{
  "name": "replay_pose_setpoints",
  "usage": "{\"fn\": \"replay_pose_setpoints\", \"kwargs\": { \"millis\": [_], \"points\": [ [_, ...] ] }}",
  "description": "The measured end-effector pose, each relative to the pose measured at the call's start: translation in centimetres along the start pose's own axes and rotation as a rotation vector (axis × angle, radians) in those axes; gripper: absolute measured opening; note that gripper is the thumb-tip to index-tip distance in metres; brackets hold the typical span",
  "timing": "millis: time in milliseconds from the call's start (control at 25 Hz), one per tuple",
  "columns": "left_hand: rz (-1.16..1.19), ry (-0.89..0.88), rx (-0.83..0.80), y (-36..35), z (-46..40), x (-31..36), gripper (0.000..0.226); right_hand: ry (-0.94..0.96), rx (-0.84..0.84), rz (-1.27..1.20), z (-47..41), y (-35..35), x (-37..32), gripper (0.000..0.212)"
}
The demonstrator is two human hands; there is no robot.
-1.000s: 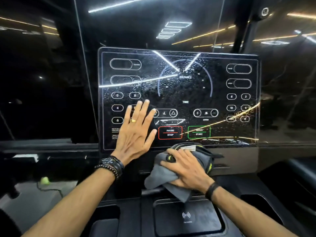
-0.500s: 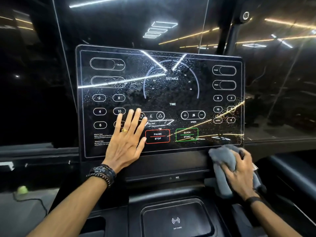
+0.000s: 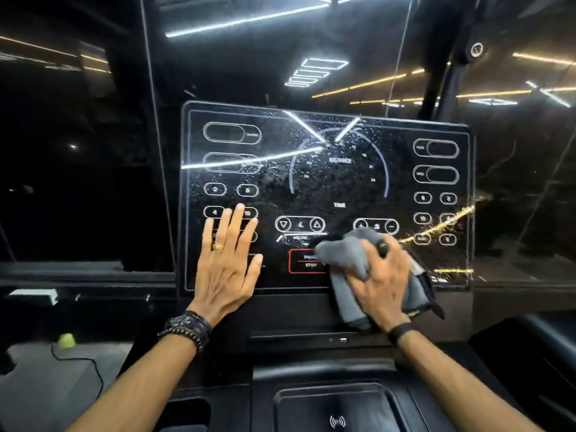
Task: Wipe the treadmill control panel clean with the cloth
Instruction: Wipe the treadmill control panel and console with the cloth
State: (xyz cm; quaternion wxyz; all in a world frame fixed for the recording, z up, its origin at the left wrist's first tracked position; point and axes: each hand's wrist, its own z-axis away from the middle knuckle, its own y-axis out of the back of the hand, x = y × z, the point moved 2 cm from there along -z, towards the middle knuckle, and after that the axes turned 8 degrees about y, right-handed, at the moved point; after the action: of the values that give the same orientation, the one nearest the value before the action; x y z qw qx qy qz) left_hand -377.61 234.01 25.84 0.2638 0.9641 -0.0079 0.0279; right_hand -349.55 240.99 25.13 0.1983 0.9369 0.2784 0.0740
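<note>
The cloth (image 3: 349, 263), soft and limp, is bunched against the lower panel (image 3: 330, 182) under the right hand (image 3: 385, 285), fingers curled over it. It is best gripped mid-bunch. The left hand (image 3: 227, 263) is pressed flat, fingers spread, beside it.

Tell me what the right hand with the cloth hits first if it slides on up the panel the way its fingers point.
Likely the incline arrow buttons: the right hand points up-left, pressing the cloth onto the control panel. Direction is approximate.
</note>
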Motion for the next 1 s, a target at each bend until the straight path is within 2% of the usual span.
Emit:
{"fn": "replay_pose_setpoints", "kwargs": {
  "millis": [120, 160, 240, 320, 400, 480, 560, 680, 720, 760, 840, 920, 1000],
  "points": [
    [-0.031, 0.087, 0.022, 1.1, 0.5, -3.2, 0.066, -0.353, 0.175, 0.046, -7.0, -0.4, -0.6, 0.054],
    [-0.025, 0.119, 0.033, 1.2, 0.6, -3.7, 0.066, -0.384, 0.182, 0.072, -9.4, -0.9, -2.8, 0.055],
    [0.015, 0.198, 0.079, 1.1, 0.5, -3.6, 0.066, -0.249, 0.115, 0.053, -11.5, -2.2, -8.3, 0.054],
    [0.109, 0.308, 0.152, 1.3, 0.0, -3.0, 0.064, -0.055, 0.027, 0.021, -9.4, -3.8, -12.7, 0.054],
    [0.203, 0.394, 0.218, 2.0, -0.8, -3.2, 0.064, 0.153, -0.038, -0.007, -5.0, -4.6, -14.2, 0.054],
    [0.253, 0.415, 0.223, 2.8, -1.4, -4.5, 0.064, 0.341, -0.051, -0.013, -2.6, -4.4, -12.4, 0.053],
    [0.276, 0.41, 0.184, 3.4, -1.4, -6.3, 0.065, 0.3, -0.014, -0.017, -4.6, -3.6, -9.6, 0.052],
    [0.257, 0.402, 0.146, 3.6, -0.4, -7.6, 0.065, -0.066, 0.098, -0.005, -12.7, -3.1, -8.9, 0.049],
    [0.255, 0.402, 0.145, 3.3, 0.0, -7.7, 0.064, -0.121, 0.109, 0.011, -15.2, -3.4, -10.0, 0.049],
    [0.264, 0.406, 0.153, 3.0, 0.2, -7.6, 0.064, -0.116, 0.105, 0.027, -16.9, -3.9, -11.6, 0.051],
    [0.326, 0.448, 0.217, 2.8, 0.2, -7.4, 0.06, 0.026, 0.082, 0.019, -17.3, -5.2, -15.3, 0.053],
    [0.439, 0.5, 0.355, 3.7, -0.6, -6.7, 0.056, 0.214, 0.04, -0.041, -13.7, -6.6, -19.0, 0.056],
    [0.492, 0.452, 0.463, 5.6, -2.0, -5.3, 0.053, 0.403, -0.02, -0.13, -8.5, -7.3, -21.6, 0.054]
  ]
}}
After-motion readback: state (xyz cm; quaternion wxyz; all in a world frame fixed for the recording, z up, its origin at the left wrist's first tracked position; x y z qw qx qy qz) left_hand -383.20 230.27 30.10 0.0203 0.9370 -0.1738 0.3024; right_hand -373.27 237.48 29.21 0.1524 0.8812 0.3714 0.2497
